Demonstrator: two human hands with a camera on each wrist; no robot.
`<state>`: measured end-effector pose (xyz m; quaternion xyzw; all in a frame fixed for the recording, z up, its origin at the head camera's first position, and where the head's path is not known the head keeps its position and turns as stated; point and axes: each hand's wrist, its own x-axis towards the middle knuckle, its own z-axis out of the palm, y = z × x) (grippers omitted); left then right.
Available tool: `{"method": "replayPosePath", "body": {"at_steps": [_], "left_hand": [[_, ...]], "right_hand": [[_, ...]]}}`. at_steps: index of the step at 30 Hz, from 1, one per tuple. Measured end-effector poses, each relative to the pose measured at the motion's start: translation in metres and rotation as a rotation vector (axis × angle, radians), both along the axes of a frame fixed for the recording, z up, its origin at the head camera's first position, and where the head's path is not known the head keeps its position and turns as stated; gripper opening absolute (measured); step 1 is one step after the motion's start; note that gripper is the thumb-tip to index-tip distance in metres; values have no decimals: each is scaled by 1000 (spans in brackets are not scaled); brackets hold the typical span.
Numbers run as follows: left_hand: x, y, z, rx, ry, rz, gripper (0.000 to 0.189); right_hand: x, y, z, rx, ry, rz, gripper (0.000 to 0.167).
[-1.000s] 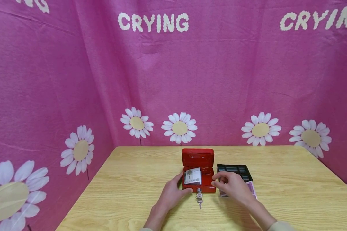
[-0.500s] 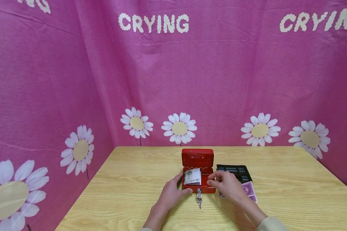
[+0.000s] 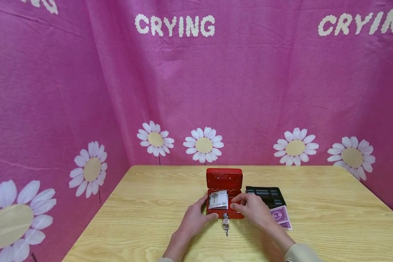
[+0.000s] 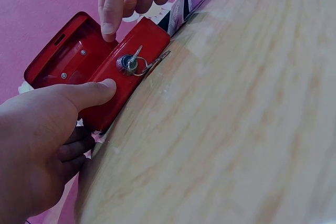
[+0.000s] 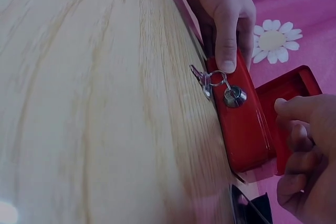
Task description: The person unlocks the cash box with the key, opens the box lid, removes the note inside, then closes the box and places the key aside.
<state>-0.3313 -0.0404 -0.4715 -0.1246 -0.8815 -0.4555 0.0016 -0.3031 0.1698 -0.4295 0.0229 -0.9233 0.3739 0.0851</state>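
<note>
On the table (image 3: 134, 211), the red metal cash box (image 3: 235, 215) is gripped at nine o'clock by the left hand (image 3: 194, 218) and is best held steady. The right hand (image 3: 253, 211) is curled over its three o'clock half; whether anything is pinched cannot be told. The pale paper banknotes (image 3: 218, 200) should be left unsnagged.

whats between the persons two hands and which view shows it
Between the left hand and the right hand, the head view shows the open red cash box, pale banknotes in it and keys at its front lock.
</note>
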Motion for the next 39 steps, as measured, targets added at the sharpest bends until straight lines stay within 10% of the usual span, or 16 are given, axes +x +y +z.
{"method": "replayPosePath", "body": {"at_steps": [39], "left_hand": [[-1, -2, 0, 3, 31, -19, 80]], "right_hand": [[-12, -10, -7, 120, -15, -35, 20]]}}
